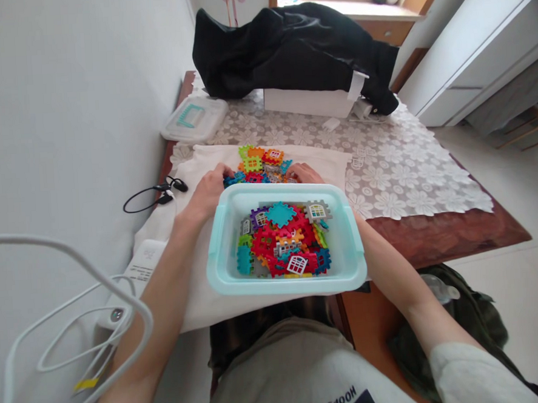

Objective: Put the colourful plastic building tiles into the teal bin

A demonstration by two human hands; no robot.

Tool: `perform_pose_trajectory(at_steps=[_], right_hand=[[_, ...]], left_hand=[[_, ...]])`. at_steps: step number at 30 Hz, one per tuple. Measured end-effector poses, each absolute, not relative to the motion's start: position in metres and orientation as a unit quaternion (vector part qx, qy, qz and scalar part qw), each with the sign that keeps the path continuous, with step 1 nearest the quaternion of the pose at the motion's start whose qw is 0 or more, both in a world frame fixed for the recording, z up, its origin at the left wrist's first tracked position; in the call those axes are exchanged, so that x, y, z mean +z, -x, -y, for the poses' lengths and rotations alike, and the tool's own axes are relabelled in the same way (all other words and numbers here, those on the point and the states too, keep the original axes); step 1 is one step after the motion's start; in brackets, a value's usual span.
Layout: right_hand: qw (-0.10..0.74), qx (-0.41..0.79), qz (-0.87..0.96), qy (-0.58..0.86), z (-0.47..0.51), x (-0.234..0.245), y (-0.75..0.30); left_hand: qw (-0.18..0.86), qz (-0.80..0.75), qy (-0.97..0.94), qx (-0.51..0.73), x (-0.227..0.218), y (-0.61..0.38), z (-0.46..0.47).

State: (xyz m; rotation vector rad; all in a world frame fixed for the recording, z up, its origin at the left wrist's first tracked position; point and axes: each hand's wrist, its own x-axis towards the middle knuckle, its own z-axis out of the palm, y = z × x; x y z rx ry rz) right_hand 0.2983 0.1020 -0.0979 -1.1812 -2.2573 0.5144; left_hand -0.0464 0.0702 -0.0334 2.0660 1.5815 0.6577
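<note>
A light blue plastic bin (pixel 351 251) sits near the table's front edge, holding several colourful interlocking building tiles (pixel 283 240). Just behind it a pile of the same tiles (pixel 260 162) lies on a white cloth (pixel 185 170). My left hand (pixel 211 190) rests at the left side of that pile with fingers curled on the tiles. My right hand (pixel 304 174) reaches round the bin to the pile's right side; the bin's rim hides most of its fingers.
The bin's lid (pixel 195 119) lies at the back left. A black garment (pixel 296 48) covers a white box (pixel 308 102) at the far end. Black earphones (pixel 159 193) and white cables (pixel 75 310) are at the left. A lace tablecloth (pixel 398 163) covers the right side.
</note>
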Motion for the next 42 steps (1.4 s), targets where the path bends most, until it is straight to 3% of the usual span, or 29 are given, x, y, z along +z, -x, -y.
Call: perform_pose_trajectory(at_steps=[16,42], right_hand=[[0.260,0.201,0.838,0.437,-0.103,-0.100,-0.300],[0.261,0.189,0.840,0.436,-0.108,-0.105,-0.300]], left_hand=[[0.277,-0.546,-0.755,0.234,-0.011,0.042,-0.061],[0.263,-0.556,-0.756,0.224,-0.005,0.041,-0.055]])
